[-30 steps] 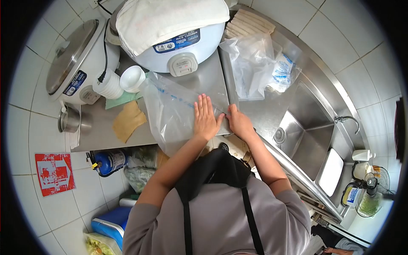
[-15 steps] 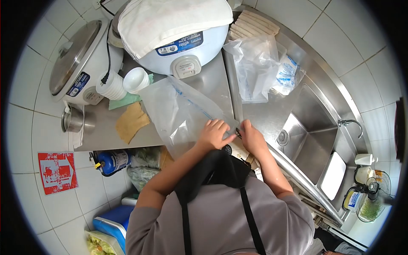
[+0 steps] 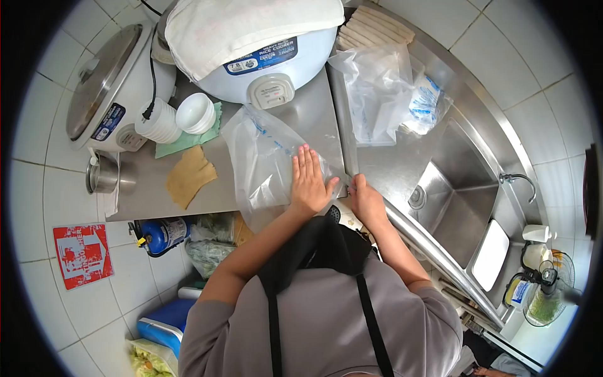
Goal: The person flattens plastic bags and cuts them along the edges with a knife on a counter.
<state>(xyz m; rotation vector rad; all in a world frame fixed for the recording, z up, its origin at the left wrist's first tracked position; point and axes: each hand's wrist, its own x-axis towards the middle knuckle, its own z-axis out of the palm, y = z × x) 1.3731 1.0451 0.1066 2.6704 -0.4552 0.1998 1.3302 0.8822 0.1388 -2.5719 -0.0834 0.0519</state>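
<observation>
A clear plastic bag (image 3: 267, 173) with blue print lies on the steel counter and hangs a little over its front edge. My left hand (image 3: 308, 188) rests flat on the bag's right part, fingers stretched out and thumb spread toward the right. Close beside it, my right hand (image 3: 367, 200) is closed in a pinch at the bag's right corner, by the counter edge. Whether anything else is inside that pinch is hidden by the fingers.
Behind the bag stands a large rice cooker (image 3: 270, 91) under a white cloth. Stacked white bowls (image 3: 196, 114), a brown cloth (image 3: 190, 177) and a second cooker (image 3: 119, 94) are leftward. More plastic bags (image 3: 374, 94) and a steel sink (image 3: 455, 201) lie rightward.
My left hand has moved up and flattened onto the bag, its fingers straightening. The bag's left side has drawn inward. A small dark thing at my right hand no longer shows.
</observation>
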